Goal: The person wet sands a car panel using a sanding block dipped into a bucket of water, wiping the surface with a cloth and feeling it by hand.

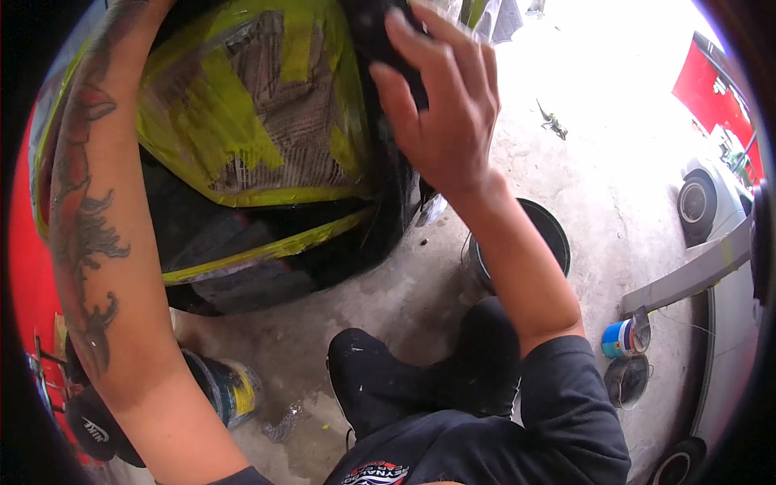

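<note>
My right hand (449, 105) rests with fingers spread on the black bodywork (396, 153) at the corner of a car. It appears to hold nothing, though its fingertips are slightly blurred. Beside it, the car's headlight area is masked with newspaper (283, 113) and strips of yellow-green tape (234, 105). My tattooed left forearm (113, 218) reaches up along the left side of the car front, and its hand lies beyond the top edge. Below the masked area, a further tape strip (267, 259) crosses the dark bumper (259, 287).
A black bucket (554, 230) stands by my right forearm. A paint-stained bucket (242, 392) and a black item with a white logo (97, 428) are lower left. At right are a blue-labelled can (617, 339), a metal can (627, 380), a long grey panel (687, 271) and parked cars.
</note>
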The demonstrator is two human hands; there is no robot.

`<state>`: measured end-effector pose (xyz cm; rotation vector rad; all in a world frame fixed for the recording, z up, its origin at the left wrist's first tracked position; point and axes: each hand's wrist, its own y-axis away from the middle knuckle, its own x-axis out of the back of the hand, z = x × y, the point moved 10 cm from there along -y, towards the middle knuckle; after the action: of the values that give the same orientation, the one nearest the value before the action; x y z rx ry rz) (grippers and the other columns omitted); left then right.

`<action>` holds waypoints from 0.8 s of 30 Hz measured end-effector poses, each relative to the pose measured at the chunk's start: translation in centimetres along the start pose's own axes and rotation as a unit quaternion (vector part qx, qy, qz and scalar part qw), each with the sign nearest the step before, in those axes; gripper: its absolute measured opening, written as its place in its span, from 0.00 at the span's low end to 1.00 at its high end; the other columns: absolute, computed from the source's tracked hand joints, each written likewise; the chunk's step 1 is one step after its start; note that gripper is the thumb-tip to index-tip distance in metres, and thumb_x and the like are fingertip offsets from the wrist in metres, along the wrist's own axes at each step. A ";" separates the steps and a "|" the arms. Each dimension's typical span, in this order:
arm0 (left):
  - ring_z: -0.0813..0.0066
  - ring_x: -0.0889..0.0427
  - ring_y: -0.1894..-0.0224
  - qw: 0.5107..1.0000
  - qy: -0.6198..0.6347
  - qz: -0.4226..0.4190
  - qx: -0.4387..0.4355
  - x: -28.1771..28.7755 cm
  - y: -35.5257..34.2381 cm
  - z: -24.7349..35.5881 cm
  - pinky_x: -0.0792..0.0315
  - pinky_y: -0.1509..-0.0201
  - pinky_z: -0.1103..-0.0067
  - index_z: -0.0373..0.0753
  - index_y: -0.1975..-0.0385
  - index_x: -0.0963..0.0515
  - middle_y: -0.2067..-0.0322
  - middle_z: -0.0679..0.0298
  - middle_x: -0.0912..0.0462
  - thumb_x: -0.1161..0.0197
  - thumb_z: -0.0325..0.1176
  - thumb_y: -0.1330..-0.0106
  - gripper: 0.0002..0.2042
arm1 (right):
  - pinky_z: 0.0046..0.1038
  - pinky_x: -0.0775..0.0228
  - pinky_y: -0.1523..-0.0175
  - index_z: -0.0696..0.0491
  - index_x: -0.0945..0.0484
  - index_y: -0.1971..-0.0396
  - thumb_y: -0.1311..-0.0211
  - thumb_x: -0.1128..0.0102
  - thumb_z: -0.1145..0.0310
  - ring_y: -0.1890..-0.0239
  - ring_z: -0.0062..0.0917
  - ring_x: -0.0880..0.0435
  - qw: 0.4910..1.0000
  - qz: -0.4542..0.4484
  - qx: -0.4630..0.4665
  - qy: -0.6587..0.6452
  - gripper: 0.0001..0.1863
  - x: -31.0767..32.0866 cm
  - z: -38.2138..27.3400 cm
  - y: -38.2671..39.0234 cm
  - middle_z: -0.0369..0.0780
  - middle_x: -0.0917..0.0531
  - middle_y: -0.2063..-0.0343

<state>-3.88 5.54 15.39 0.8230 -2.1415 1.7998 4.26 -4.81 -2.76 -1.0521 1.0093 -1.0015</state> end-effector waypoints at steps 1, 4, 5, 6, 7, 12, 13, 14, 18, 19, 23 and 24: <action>0.73 0.16 0.68 0.999 0.042 0.009 -0.021 -0.4 -0.2 0.7 0.24 0.61 0.74 0.34 0.66 0.16 0.73 0.60 0.14 0.26 0.38 0.38 0.12 | 0.38 0.24 0.49 0.57 0.17 0.50 0.49 0.28 0.76 0.54 0.40 0.16 0.999 -0.034 -0.022 -0.004 0.23 0.0 0.4 0.5 0.48 0.17 0.46; 0.72 0.16 0.68 0.994 -0.058 0.056 -0.069 -0.4 0.9 3.0 0.24 0.60 0.74 0.34 0.66 0.16 0.72 0.60 0.14 0.27 0.39 0.38 0.13 | 0.38 0.24 0.49 0.58 0.17 0.50 0.48 0.29 0.76 0.54 0.40 0.16 1.000 -0.026 0.000 0.011 0.22 0.3 1.0 -0.5 0.48 0.17 0.46; 0.72 0.16 0.68 0.994 -0.058 0.054 -0.071 -0.2 0.5 2.9 0.24 0.60 0.74 0.34 0.66 0.16 0.72 0.60 0.14 0.27 0.39 0.38 0.13 | 0.39 0.24 0.48 0.58 0.18 0.48 0.47 0.30 0.76 0.53 0.41 0.17 1.000 -0.008 0.019 0.012 0.22 0.1 0.7 -1.9 0.49 0.18 0.45; 0.72 0.16 0.68 0.999 -0.048 0.016 -0.002 -0.3 -0.1 1.1 0.24 0.60 0.74 0.34 0.66 0.15 0.72 0.60 0.14 0.27 0.40 0.38 0.14 | 0.39 0.24 0.48 0.58 0.18 0.48 0.47 0.30 0.76 0.53 0.41 0.17 1.000 -0.006 0.017 0.013 0.22 0.0 0.5 -3.1 0.49 0.18 0.45; 0.71 0.16 0.67 0.997 -0.036 -0.020 0.066 -0.7 -0.4 -0.4 0.24 0.59 0.73 0.35 0.65 0.15 0.71 0.60 0.13 0.26 0.41 0.38 0.14 | 0.39 0.24 0.48 0.57 0.19 0.48 0.46 0.30 0.76 0.52 0.42 0.17 1.000 -0.015 0.003 -0.003 0.23 -0.1 0.7 -4.1 0.49 0.18 0.45; 0.69 0.15 0.66 0.997 -0.061 0.043 -0.011 -0.2 0.8 1.8 0.23 0.57 0.73 0.34 0.63 0.15 0.70 0.59 0.13 0.26 0.43 0.40 0.16 | 0.40 0.26 0.47 0.50 0.19 0.47 0.45 0.28 0.69 0.52 0.41 0.19 0.999 -0.011 -0.052 -0.011 0.23 -0.1 2.8 1.7 0.43 0.19 0.43; 0.69 0.15 0.66 0.994 -0.085 0.066 -0.031 0.0 0.9 2.6 0.23 0.56 0.73 0.35 0.62 0.15 0.69 0.59 0.13 0.26 0.42 0.40 0.16 | 0.42 0.26 0.45 0.52 0.20 0.45 0.41 0.30 0.70 0.50 0.45 0.19 0.996 -0.037 -0.082 -0.013 0.22 0.4 3.3 3.8 0.46 0.20 0.42; 0.69 0.15 0.66 0.994 -0.081 0.070 -0.035 -0.1 0.7 3.0 0.23 0.56 0.73 0.35 0.62 0.15 0.69 0.59 0.13 0.26 0.42 0.40 0.16 | 0.42 0.26 0.45 0.52 0.20 0.45 0.41 0.30 0.70 0.50 0.45 0.19 0.996 -0.037 -0.080 -0.007 0.22 1.0 3.6 5.6 0.46 0.20 0.42; 0.68 0.14 0.64 0.992 0.071 -0.075 0.074 2.1 -3.1 -7.8 0.23 0.55 0.73 0.34 0.61 0.15 0.67 0.58 0.13 0.25 0.41 0.40 0.16 | 0.41 0.26 0.43 0.54 0.22 0.45 0.35 0.34 0.69 0.49 0.47 0.19 0.990 -0.042 -0.127 -0.053 0.19 0.4 4.6 6.2 0.48 0.20 0.42; 0.68 0.14 0.64 0.944 0.221 -0.194 0.150 0.9 -3.6 -11.5 0.23 0.55 0.73 0.34 0.61 0.15 0.66 0.58 0.13 0.25 0.40 0.40 0.16 | 0.41 0.26 0.43 0.54 0.22 0.45 0.34 0.34 0.68 0.49 0.46 0.19 0.993 -0.030 -0.103 -0.049 0.19 0.0 4.4 4.5 0.48 0.20 0.41; 0.68 0.15 0.64 0.991 -0.108 0.068 -0.034 -0.2 0.8 3.0 0.23 0.54 0.73 0.34 0.62 0.15 0.66 0.58 0.13 0.24 0.40 0.40 0.16 | 0.42 0.27 0.42 0.56 0.21 0.45 0.36 0.34 0.70 0.48 0.47 0.19 0.996 -0.030 -0.077 -0.035 0.20 0.3 5.3 0.2 0.50 0.19 0.43; 0.68 0.15 0.63 0.994 -0.095 0.052 -0.009 0.2 0.7 1.7 0.23 0.54 0.73 0.34 0.62 0.15 0.66 0.58 0.14 0.24 0.40 0.40 0.16 | 0.42 0.27 0.41 0.58 0.21 0.45 0.39 0.33 0.74 0.46 0.48 0.19 0.994 -0.040 -0.094 -0.047 0.21 0.1 5.1 0.0 0.52 0.19 0.43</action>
<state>-4.08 3.90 14.52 0.9289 -2.3558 1.8134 9.22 -3.89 -1.77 -1.2909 1.0054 -0.9257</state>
